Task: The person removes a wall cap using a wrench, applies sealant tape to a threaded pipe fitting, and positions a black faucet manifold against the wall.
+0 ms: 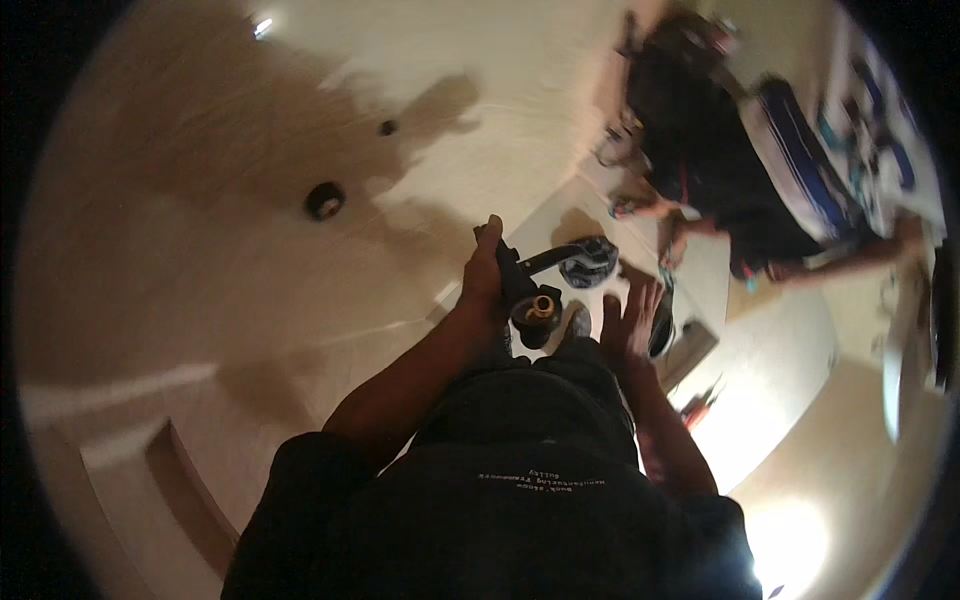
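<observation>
In front of my waist, my left hand (483, 278) is wrapped around a black plumbing fixture (515, 285), with its thumb up along the top. A brass threaded end (541, 306) faces up from the fixture's round lower part. A curved black arm (550, 259) sticks out from its side to the right. Beyond that arm is a dark, shiny, crumpled-looking thing (588, 262); I cannot tell if they touch. My right hand (630, 325) is apart from the fixture, fingers spread, with nothing visible in it.
The beige wall ahead has a round black fitting (324, 201) and a smaller dark hole (388, 128). At right a person in dark clothing (690, 120) bends low, hands near the floor. Red-handled tools (700, 405) lie right of my right forearm. A recessed niche (190, 490) is lower left.
</observation>
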Action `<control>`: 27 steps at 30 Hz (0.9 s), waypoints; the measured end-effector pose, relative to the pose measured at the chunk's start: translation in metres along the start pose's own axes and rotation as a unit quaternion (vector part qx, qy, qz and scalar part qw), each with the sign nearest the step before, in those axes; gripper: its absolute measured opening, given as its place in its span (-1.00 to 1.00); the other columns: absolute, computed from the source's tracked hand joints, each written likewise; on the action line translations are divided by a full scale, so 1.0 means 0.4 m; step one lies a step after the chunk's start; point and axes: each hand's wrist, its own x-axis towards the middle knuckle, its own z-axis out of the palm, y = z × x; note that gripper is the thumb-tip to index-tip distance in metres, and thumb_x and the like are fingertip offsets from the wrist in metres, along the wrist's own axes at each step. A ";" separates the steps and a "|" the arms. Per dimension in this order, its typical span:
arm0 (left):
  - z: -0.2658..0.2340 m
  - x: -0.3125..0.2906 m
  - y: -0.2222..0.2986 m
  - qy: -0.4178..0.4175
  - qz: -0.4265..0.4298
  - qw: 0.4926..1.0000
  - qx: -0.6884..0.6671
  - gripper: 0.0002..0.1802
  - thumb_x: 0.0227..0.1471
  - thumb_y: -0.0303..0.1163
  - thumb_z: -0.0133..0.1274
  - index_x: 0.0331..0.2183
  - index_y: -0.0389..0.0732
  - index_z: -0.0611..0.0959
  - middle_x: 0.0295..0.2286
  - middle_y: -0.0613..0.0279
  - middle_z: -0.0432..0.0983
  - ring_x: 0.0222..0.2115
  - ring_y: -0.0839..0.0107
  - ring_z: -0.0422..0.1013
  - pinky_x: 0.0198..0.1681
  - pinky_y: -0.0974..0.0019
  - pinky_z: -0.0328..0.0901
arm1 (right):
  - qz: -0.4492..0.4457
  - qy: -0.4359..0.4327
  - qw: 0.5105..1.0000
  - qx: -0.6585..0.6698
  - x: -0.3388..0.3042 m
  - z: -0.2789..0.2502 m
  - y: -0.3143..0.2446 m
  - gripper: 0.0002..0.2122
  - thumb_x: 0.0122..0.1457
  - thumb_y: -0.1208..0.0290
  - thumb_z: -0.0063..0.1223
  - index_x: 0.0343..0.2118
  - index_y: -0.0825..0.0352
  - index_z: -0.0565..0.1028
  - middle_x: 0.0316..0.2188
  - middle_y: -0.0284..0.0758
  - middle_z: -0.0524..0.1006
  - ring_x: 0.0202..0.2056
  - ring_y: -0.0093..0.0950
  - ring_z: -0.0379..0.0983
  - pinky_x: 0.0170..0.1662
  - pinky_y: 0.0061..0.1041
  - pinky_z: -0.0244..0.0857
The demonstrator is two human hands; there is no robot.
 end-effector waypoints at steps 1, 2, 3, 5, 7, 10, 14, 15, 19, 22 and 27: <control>-0.010 -0.013 0.004 0.033 0.006 0.998 -0.046 -0.33 0.09 0.24 0.14 -0.13 -0.17 0.41 -0.34 0.20 0.33 -0.44 0.35 0.38 -0.43 0.16 0.43 | 0.011 -0.077 0.988 0.135 -0.004 0.000 -0.010 -0.39 0.06 0.44 0.20 0.22 0.37 0.31 -0.02 -0.05 0.39 0.00 -0.04 0.30 0.13 -0.09 0.16; -0.039 -0.026 0.004 0.028 0.033 0.998 -0.053 -0.22 0.06 0.31 0.12 -0.08 -0.22 0.36 -0.28 0.14 0.30 -0.35 0.30 0.38 -0.34 0.09 0.46 | -0.048 -0.136 0.976 0.162 0.021 -0.011 -0.069 -0.39 0.04 0.46 0.22 0.20 0.36 0.31 -0.04 -0.06 0.40 -0.01 -0.05 0.32 0.12 -0.10 0.18; -0.044 -0.045 0.007 0.042 0.047 0.995 -0.075 -0.22 0.06 0.31 0.12 -0.08 -0.22 0.36 -0.28 0.14 0.30 -0.35 0.30 0.38 -0.34 0.09 0.46 | -0.098 -0.192 0.960 0.182 0.051 -0.029 -0.135 -0.40 0.03 0.48 0.25 0.18 0.36 0.32 -0.06 -0.07 0.42 -0.03 -0.06 0.35 0.10 -0.11 0.21; -0.036 -0.097 0.026 0.061 0.058 0.987 -0.136 -0.22 0.07 0.37 0.07 -0.10 -0.17 0.36 -0.29 0.19 0.30 -0.31 0.29 0.42 -0.32 0.09 0.46 | -0.170 -0.219 0.947 0.163 0.099 -0.026 -0.200 -0.40 0.03 0.46 0.28 0.17 0.36 0.32 -0.07 -0.07 0.44 -0.05 -0.08 0.38 0.07 -0.14 0.25; -0.021 -0.141 0.026 0.066 0.099 0.976 -0.185 -0.25 0.10 0.38 0.02 -0.09 -0.14 0.36 -0.30 0.21 0.31 -0.29 0.29 0.43 -0.25 0.06 0.45 | -0.232 -0.246 0.930 0.142 0.115 -0.018 -0.220 -0.40 0.03 0.44 0.31 0.16 0.35 0.31 -0.08 -0.08 0.47 -0.07 -0.10 0.42 0.03 -0.17 0.29; -0.029 -0.183 0.033 0.044 0.165 0.952 -0.253 -0.30 0.19 0.38 -0.15 -0.06 -0.09 0.37 -0.27 0.19 0.36 -0.22 0.23 0.45 -0.08 -0.06 0.39 | -0.031 -0.299 0.916 0.266 0.147 0.012 -0.237 -0.43 0.18 0.30 0.24 0.17 0.36 0.23 -0.09 -0.14 0.50 -0.15 -0.24 0.48 -0.06 -0.32 0.36; -0.063 -0.225 0.065 0.046 0.172 0.944 -0.278 -0.26 0.27 0.34 -0.31 0.06 -0.14 0.42 -0.10 0.07 0.48 -0.06 0.08 0.46 0.07 -0.25 0.29 | 0.056 -0.297 0.822 0.483 0.214 0.052 -0.273 -0.51 0.27 0.29 0.10 0.17 0.35 0.22 -0.10 -0.29 0.48 -0.12 -0.51 0.41 -0.07 -0.46 0.34; -0.086 -0.229 0.074 0.080 0.142 0.953 -0.255 -0.25 0.29 0.31 -0.33 0.08 -0.17 0.43 -0.09 0.04 0.51 -0.05 0.07 0.46 0.09 -0.24 0.28 | 0.064 -0.294 0.811 0.502 0.238 0.060 -0.277 -0.52 0.26 0.32 0.10 0.16 0.35 0.22 -0.14 -0.27 0.49 -0.17 -0.50 0.44 -0.10 -0.44 0.39; -0.207 -0.233 0.120 0.037 0.174 0.960 -0.215 -0.31 0.32 0.22 -0.24 0.07 -0.22 0.44 -0.13 -0.03 0.54 -0.08 0.13 0.49 -0.01 -0.07 0.35 | 0.101 -0.316 0.731 0.596 0.319 0.088 -0.335 -0.58 0.30 0.37 0.00 0.16 0.41 0.27 -0.20 -0.22 0.52 -0.30 -0.46 0.54 -0.19 -0.42 0.47; -0.272 -0.224 0.165 -0.005 0.205 0.967 -0.149 -0.40 0.33 0.07 -0.12 -0.03 -0.35 0.52 -0.23 -0.04 0.59 -0.27 0.09 0.56 -0.15 0.00 0.49 | 0.140 -0.359 0.730 0.565 0.366 0.097 -0.384 -0.58 0.29 0.32 0.00 0.14 0.42 0.29 -0.32 -0.21 0.54 -0.42 -0.44 0.53 -0.24 -0.37 0.49; -0.330 -0.214 0.216 -0.007 0.223 0.974 -0.050 -0.45 0.34 -0.10 -0.05 0.00 -0.48 0.51 -0.25 -0.05 0.59 -0.34 0.19 0.59 -0.24 0.18 0.54 | 0.154 -0.383 0.707 0.575 0.391 0.171 -0.395 -0.53 0.23 0.33 0.05 0.15 0.45 0.31 -0.30 -0.21 0.53 -0.40 -0.47 0.52 -0.22 -0.43 0.49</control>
